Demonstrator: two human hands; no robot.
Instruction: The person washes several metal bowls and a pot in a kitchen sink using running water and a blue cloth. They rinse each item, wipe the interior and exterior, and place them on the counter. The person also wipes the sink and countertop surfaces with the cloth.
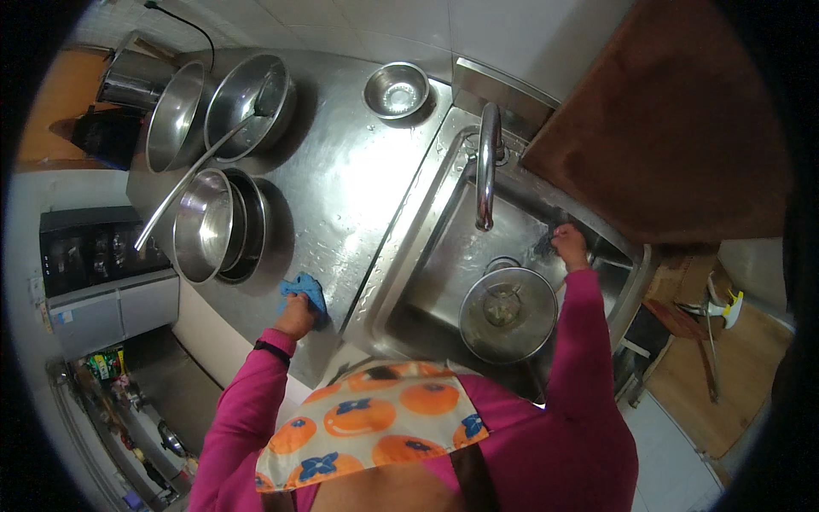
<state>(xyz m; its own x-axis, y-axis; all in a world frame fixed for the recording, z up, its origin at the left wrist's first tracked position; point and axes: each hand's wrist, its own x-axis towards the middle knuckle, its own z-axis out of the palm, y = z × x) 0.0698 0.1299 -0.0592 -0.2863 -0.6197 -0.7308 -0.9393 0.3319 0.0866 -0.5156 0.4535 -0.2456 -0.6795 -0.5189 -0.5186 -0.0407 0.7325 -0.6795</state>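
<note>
My left hand point(297, 319) grips a blue cloth point(304, 288) against the stainless steel counter point(333, 211), close to its front edge. Inside the sink point(448, 256), my right hand point(569, 246) is by the right wall, its fingers closed around a dark, wiry pad point(544, 246) that looks like a metal scourer; it is partly hidden. Below that hand, a round metal strainer point(542, 301) rests low in the basin, with scraps visible at its middle. The curved faucet point(487, 173) reaches over the basin from the back; I cannot tell if water is running.
Nested steel bowls point(201, 227) stand on the left, behind them two large basins point(169, 121), one bearing a long-handled ladle point(185, 182). A small steel bowl point(395, 91) sits by the wall. A brown board point(665, 121) leans at right; a spray bottle point(732, 310) is beyond.
</note>
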